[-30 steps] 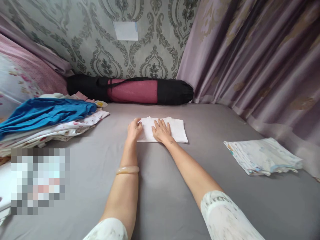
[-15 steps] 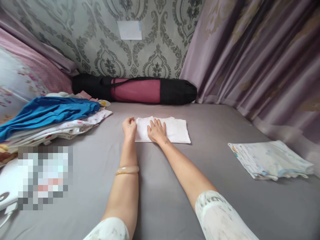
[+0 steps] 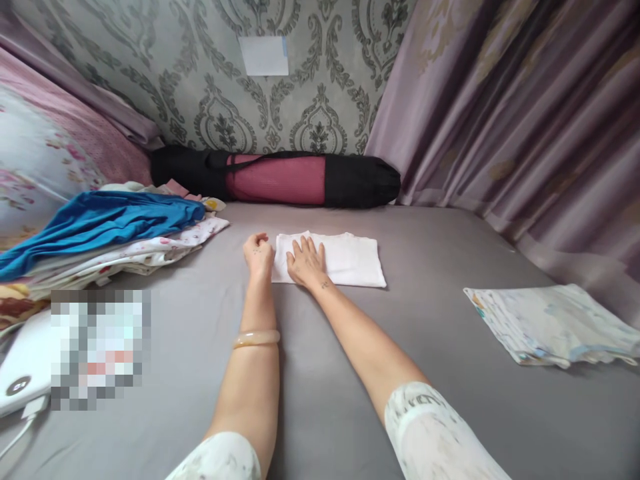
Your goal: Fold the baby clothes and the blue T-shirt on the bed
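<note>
A white folded cloth [image 3: 353, 261] lies flat on the grey sheet in front of me. My right hand [image 3: 306, 261] rests palm down on its left half, fingers spread. Beside the cloth's left edge is my left hand [image 3: 259, 255], its fingers curled in; whether they pinch the edge is hidden. A pale bangle [image 3: 257, 338] circles my left forearm.
Loose clothes with a blue garment [image 3: 115, 217] on top lie at the left, above a white device [image 3: 35, 353] with a cable. A black and pink long bag [image 3: 277, 179] lies along the wall. Folded patterned cloths [image 3: 555, 323] are at the right.
My right hand has slid left across the white cloth, closer to my left hand. The left hand stays curled at the cloth's left edge. The view has shifted slightly.
</note>
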### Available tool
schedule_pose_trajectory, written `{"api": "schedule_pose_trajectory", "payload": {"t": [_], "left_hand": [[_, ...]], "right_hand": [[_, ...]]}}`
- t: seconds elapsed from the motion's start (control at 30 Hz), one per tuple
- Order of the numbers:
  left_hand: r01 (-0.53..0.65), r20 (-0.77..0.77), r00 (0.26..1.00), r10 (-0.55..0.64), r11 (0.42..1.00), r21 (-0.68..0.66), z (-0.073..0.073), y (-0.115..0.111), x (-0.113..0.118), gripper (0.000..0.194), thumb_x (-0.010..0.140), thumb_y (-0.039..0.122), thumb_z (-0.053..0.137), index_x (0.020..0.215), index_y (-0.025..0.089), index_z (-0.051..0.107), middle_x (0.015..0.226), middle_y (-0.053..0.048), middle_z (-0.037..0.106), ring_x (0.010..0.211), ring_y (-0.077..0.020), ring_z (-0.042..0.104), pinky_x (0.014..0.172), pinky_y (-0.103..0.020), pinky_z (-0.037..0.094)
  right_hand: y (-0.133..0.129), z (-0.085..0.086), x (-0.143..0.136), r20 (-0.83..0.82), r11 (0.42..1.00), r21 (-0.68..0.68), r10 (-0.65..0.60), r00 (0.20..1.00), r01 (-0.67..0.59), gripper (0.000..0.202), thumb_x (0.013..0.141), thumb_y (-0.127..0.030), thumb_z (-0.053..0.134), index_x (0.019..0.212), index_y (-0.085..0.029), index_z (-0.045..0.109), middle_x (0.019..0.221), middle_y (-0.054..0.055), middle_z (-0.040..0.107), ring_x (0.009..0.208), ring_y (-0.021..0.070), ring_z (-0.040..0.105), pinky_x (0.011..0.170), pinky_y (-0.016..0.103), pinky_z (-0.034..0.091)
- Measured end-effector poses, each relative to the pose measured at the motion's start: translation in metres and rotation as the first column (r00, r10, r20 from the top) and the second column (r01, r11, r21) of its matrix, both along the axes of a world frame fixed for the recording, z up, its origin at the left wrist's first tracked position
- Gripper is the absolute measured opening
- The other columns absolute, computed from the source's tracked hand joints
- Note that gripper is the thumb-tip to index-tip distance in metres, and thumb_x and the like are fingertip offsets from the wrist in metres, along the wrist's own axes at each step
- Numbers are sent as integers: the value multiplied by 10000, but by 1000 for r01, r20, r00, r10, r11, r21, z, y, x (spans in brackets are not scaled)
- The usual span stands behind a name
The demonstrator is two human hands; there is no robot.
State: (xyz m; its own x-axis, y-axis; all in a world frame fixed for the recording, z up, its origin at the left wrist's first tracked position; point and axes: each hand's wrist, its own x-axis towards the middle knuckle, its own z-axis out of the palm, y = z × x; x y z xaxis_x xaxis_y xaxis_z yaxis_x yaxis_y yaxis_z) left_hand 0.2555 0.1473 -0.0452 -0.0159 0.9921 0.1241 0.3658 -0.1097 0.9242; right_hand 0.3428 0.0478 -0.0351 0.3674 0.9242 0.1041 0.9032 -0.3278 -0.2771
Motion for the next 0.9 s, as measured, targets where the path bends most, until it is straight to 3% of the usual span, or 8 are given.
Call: {"api": "schedule_pose_trajectory", "payload": {"t": [0.67, 0.77, 0.9], "left_hand": [[-21, 31, 999, 21, 1000, -5, 1, 3, -2, 401, 783, 141, 369, 1053, 131, 665, 1038, -110, 721, 1016, -198, 669, 953, -313, 487], [-50, 34, 998, 50, 999, -10, 4, 4, -3, 405, 781, 126, 357, 1050, 132, 661, 1039, -113, 718, 1023, -194, 669, 957, -308, 485], [-101, 35, 994, 102, 995, -9, 10, 1, -8, 403, 791, 115, 354, 1064, 142, 650, 1060, -107, 714, 1054, -193, 657, 969, -310, 476]], "right_hand": [[20, 7, -17, -22, 999, -14, 47, 999, -47, 546, 1004, -341, 245, 1484, -125, 387, 1593, 125, 305, 1479, 266, 200, 1186, 524, 89], [26, 10, -24, -5, 993, -1, 117, 993, -117, 566, 1015, -338, 213, 1509, -88, 334, 1610, 135, 253, 1498, 254, 142, 1196, 516, 51], [31, 6, -34, -2, 981, -53, 186, 983, -186, 581, 1016, -353, 215, 1502, -60, 338, 1608, 155, 250, 1490, 268, 171, 1192, 507, 108]]}}
